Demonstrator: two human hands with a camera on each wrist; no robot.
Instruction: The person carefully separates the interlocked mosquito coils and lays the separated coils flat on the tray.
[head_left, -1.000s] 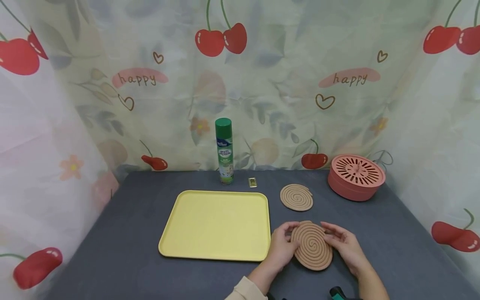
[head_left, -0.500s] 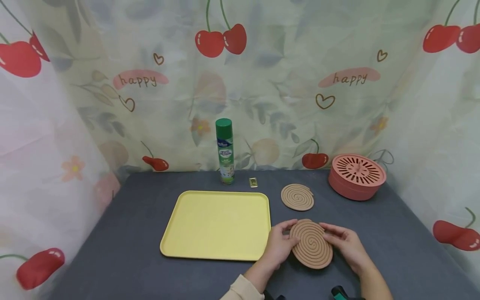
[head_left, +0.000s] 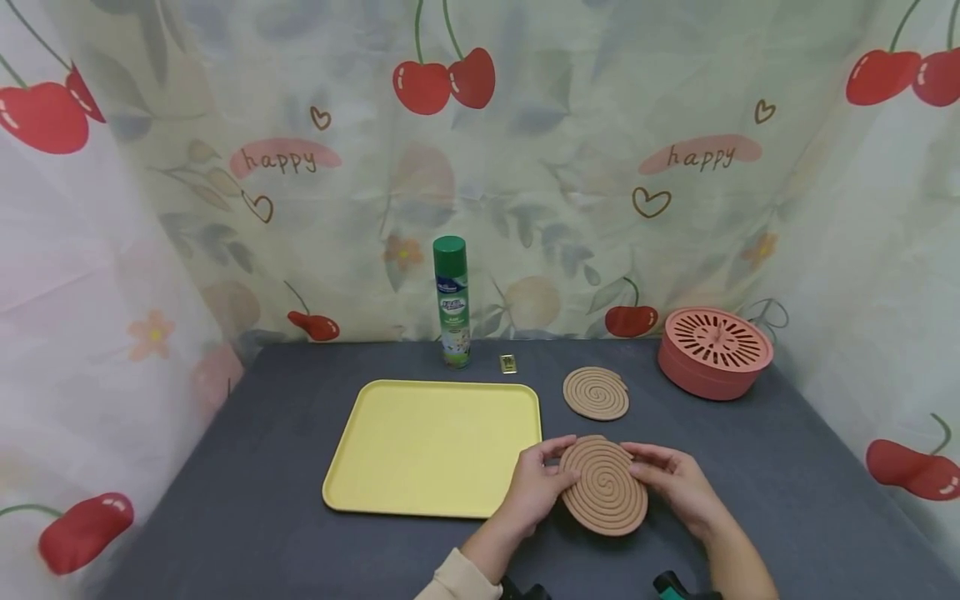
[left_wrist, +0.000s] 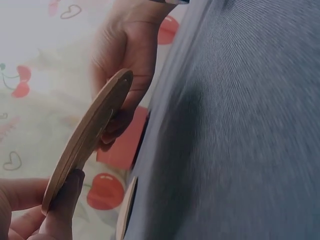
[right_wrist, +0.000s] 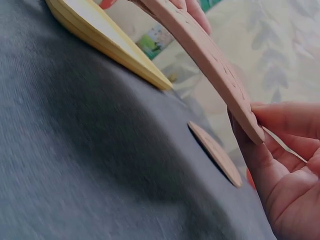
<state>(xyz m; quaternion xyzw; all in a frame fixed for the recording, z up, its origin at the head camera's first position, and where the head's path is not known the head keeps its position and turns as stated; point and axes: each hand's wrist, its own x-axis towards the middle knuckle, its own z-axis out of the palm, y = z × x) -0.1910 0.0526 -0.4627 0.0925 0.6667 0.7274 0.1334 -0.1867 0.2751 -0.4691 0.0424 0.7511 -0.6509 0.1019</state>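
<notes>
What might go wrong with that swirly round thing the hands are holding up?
It might slip and drop: the left hand and right hand pinch the spiral coil only near its edges, above the table. 
It could perhaps bend or break if the hands pull opposite ways, since they hold opposite sides. 
The left hand might also bump the yellow tray, as it looks close to the tray's near corner.

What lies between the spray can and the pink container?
The head view shows a small gold item right of the spray can, then a coil lying flat, lower in frame, left of the pink container.
</notes>
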